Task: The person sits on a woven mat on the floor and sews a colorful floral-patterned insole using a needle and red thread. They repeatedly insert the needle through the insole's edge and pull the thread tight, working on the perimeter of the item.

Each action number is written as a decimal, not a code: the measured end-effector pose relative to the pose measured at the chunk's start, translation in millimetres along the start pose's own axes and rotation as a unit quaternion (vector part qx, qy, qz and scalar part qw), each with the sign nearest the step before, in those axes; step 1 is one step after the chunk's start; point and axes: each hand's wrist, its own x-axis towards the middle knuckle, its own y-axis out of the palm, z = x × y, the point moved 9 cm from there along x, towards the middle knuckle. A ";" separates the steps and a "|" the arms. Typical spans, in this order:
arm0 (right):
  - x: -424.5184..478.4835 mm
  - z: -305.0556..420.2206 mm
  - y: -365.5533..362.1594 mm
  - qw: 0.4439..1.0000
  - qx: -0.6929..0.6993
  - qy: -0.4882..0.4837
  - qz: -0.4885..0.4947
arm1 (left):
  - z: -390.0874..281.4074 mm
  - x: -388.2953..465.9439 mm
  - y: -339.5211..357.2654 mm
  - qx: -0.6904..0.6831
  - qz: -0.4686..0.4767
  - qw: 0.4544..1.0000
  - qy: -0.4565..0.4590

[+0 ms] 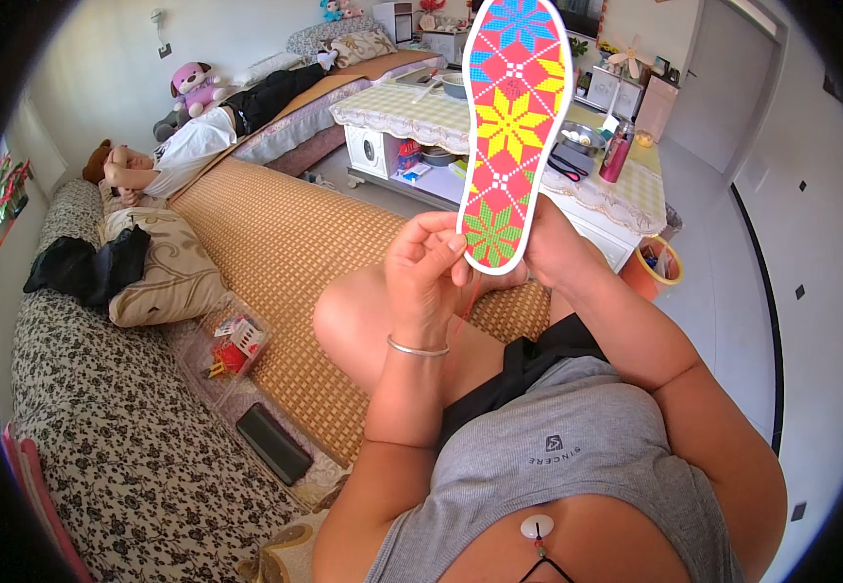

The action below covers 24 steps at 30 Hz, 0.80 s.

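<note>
An embroidered shoe insole (513, 124) with a white edge stands upright before me, its heel end low. Blue, yellow and green star flowers cover its red ground. My left hand (432, 251), with a silver bangle on the wrist, pinches the lower left edge between thumb and fingers. My right hand (554, 244) holds the lower right edge from behind, its fingers mostly hidden by the insole. A thin red thread (474, 295) hangs below the heel end. On the left, a clear plastic box (192, 357) contains red thread and cards.
Beside the box lies a dark phone or case (273, 443). A patterned cushion (166, 280) and black cloth (90, 270) rest on the sofa. Another person (199, 149) lies farther back. Ahead stands a cloth-covered table (407, 113) with a bottle (617, 151); an orange bin (653, 268) is beside it.
</note>
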 end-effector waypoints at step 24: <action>-48.8 75.1 61.3 0.672 -0.527 -0.520 -0.009 | -5.5 -3.6 -1.8 0.170 -0.080 0.978 0.095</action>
